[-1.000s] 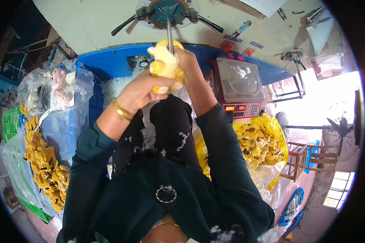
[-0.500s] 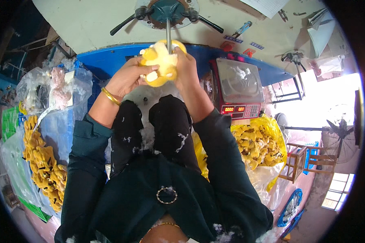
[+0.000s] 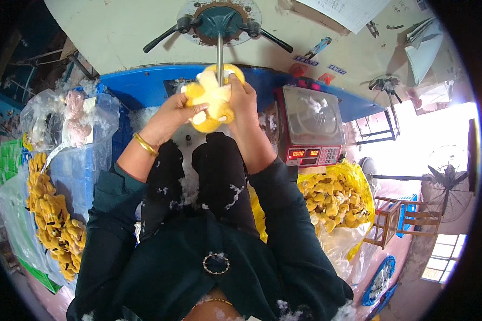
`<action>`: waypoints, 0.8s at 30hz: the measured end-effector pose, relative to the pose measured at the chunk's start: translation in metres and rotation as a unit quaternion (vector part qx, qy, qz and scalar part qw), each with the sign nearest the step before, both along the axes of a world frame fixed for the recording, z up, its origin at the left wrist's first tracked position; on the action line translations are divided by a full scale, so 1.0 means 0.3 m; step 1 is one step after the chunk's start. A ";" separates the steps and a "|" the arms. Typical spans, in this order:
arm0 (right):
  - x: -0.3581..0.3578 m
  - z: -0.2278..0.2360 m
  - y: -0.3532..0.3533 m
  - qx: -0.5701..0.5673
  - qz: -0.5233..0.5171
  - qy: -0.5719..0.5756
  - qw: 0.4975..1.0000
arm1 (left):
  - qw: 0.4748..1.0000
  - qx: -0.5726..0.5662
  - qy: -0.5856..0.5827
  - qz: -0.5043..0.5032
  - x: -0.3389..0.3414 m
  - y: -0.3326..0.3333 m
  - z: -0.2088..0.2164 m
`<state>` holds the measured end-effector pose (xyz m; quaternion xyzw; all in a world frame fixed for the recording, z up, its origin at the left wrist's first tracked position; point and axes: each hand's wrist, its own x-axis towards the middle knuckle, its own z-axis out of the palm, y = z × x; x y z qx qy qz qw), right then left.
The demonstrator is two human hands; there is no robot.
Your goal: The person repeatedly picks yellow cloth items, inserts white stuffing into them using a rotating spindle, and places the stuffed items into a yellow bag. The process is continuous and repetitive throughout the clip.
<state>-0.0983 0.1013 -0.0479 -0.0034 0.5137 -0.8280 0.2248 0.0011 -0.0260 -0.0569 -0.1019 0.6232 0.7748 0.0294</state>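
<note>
A yellow and cream plush toy (image 3: 213, 99) is held between both hands, over my knees. From the machine head (image 3: 218, 21) a thin metal tube (image 3: 219, 51) points toward me, and its end meets the upper part of the toy. My left hand (image 3: 172, 115) grips the toy's left side, thumb across its front. On the right, my right hand (image 3: 242, 99) is closed round the toy's upper side next to the tube. Whether the tube's tip is inside the toy is hidden by the plush and the fingers.
Yellow plush pieces (image 3: 53, 214) lie in a heap at left; more fill a yellow bag (image 3: 367, 198) at right. A red scale (image 3: 313, 120) stands right of my hands. Black handles (image 3: 160, 40) flank the tube. Pliers (image 3: 317, 48) lie on the table. A fan (image 3: 445, 184) stands far right.
The view has shifted slightly. My hands and the toy sit a little lower in the picture, with more of the tube showing. Both hands keep their grip.
</note>
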 end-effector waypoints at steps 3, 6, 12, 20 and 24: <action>-0.004 0.022 0.020 0.024 0.066 -0.015 0.997 | 0.992 0.123 0.007 0.021 0.029 0.071 0.014; -0.119 -0.026 0.003 0.027 0.192 0.097 0.976 | 0.975 0.222 -0.010 0.006 -0.014 0.121 0.102; -0.280 -0.045 -0.090 0.002 0.223 0.039 0.974 | 0.949 0.301 -0.080 0.046 -0.185 0.073 0.081; -0.169 -0.032 -0.022 0.064 0.198 0.121 0.971 | 0.955 0.277 -0.096 0.041 -0.120 0.090 0.092; -0.247 -0.027 -0.080 0.044 0.237 0.050 0.969 | 0.967 0.240 -0.057 0.055 -0.170 0.051 0.091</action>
